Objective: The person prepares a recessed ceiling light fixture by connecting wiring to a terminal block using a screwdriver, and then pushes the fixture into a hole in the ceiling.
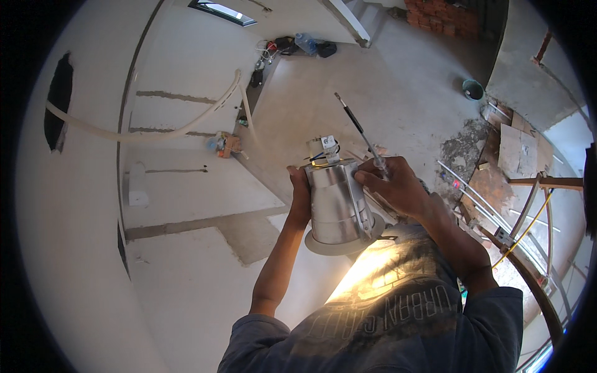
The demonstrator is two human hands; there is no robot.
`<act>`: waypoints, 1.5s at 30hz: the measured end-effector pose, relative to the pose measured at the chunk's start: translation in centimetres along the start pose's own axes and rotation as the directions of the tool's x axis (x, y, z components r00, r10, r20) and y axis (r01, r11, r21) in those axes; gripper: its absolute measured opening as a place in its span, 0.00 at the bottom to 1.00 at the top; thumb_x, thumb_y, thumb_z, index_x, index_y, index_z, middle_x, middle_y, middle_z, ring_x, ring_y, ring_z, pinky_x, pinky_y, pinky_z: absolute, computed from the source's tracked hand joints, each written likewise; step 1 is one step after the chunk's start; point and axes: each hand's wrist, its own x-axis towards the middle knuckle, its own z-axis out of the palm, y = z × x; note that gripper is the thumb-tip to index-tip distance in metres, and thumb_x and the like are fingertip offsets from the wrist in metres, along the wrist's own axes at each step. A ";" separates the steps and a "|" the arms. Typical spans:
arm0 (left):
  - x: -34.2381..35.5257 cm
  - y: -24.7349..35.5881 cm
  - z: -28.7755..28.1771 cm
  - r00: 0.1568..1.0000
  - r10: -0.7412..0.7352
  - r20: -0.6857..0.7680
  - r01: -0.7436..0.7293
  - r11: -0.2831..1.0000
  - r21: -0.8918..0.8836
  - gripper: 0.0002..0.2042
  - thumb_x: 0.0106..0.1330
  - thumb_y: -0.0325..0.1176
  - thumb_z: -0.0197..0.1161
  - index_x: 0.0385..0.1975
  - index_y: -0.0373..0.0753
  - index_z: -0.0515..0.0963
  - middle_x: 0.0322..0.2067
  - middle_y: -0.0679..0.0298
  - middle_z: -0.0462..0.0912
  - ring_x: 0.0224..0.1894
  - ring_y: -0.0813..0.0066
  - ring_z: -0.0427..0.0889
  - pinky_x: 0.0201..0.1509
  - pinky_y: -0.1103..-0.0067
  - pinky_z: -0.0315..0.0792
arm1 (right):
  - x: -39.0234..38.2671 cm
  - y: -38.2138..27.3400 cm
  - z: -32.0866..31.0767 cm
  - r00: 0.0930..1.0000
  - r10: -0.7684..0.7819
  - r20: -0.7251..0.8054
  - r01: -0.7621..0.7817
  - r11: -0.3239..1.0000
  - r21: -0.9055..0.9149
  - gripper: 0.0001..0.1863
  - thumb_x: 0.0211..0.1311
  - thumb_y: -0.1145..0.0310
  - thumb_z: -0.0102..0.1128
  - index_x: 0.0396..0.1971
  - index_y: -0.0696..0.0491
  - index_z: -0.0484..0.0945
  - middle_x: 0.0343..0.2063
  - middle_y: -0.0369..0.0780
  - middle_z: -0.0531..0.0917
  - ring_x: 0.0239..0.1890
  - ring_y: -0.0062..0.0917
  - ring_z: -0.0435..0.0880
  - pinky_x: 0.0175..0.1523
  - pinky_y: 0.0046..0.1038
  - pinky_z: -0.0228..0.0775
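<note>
A silver metal recessed downlight (333, 202) is held up in front of my chest, its wide rim facing down. Bright light spills from under it onto the shirt. My left hand (300, 193) is wrapped round the left side of the can. On the right side, my right hand (398, 186) grips a screwdriver (359, 127) with a dark shaft pointing up and away, while its thumb lies by the can's upper edge. A small metal bracket with a connector box (324, 144) stands on the can's top, with yellow and dark wires beside it.
A pale flexible conduit (168, 133) hangs from a wall hole (60, 93) at the left. Metal scaffold bars (532, 181) rise on the right near boards (517, 149). A bucket (472, 90) and stacked bricks (441, 20) stand farther off.
</note>
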 end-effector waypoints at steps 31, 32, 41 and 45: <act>1.5 -0.6 1.5 0.959 0.218 -0.181 -0.251 0.949 -0.189 0.23 0.73 0.52 0.48 0.58 0.42 0.63 0.56 0.61 0.68 0.59 0.68 0.70 0.52 0.70 0.73 | 2.1 1.7 -0.5 0.971 -0.006 0.238 -0.032 0.988 0.154 0.14 0.65 0.61 0.61 0.31 0.58 0.81 0.20 0.30 0.78 0.23 0.12 0.72 0.29 0.20 0.65; 1.5 -0.6 1.4 0.957 0.225 -0.183 -0.255 0.953 -0.163 0.25 0.73 0.53 0.47 0.60 0.43 0.61 0.56 0.61 0.68 0.59 0.67 0.70 0.53 0.69 0.73 | 2.1 1.5 -0.5 0.970 -0.016 0.242 -0.025 0.986 0.163 0.14 0.65 0.61 0.61 0.31 0.58 0.81 0.20 0.30 0.78 0.23 0.12 0.72 0.29 0.19 0.65; 1.9 -0.3 0.0 0.975 0.219 0.034 -0.218 0.976 -0.028 0.38 0.70 0.64 0.40 0.72 0.47 0.44 0.64 0.55 0.61 0.64 0.61 0.66 0.57 0.69 0.72 | 2.2 1.5 -0.9 0.950 -0.038 0.309 -0.013 0.987 0.161 0.12 0.65 0.62 0.61 0.32 0.57 0.81 0.20 0.28 0.76 0.24 0.11 0.70 0.29 0.20 0.63; 1.9 -0.6 -0.3 0.980 0.197 0.034 -0.198 0.979 0.044 0.41 0.68 0.67 0.37 0.72 0.44 0.41 0.62 0.53 0.63 0.64 0.61 0.65 0.59 0.69 0.70 | 2.1 0.9 -0.7 0.954 -0.009 0.301 -0.034 0.990 0.140 0.13 0.65 0.61 0.62 0.31 0.57 0.81 0.20 0.29 0.76 0.24 0.12 0.71 0.30 0.20 0.64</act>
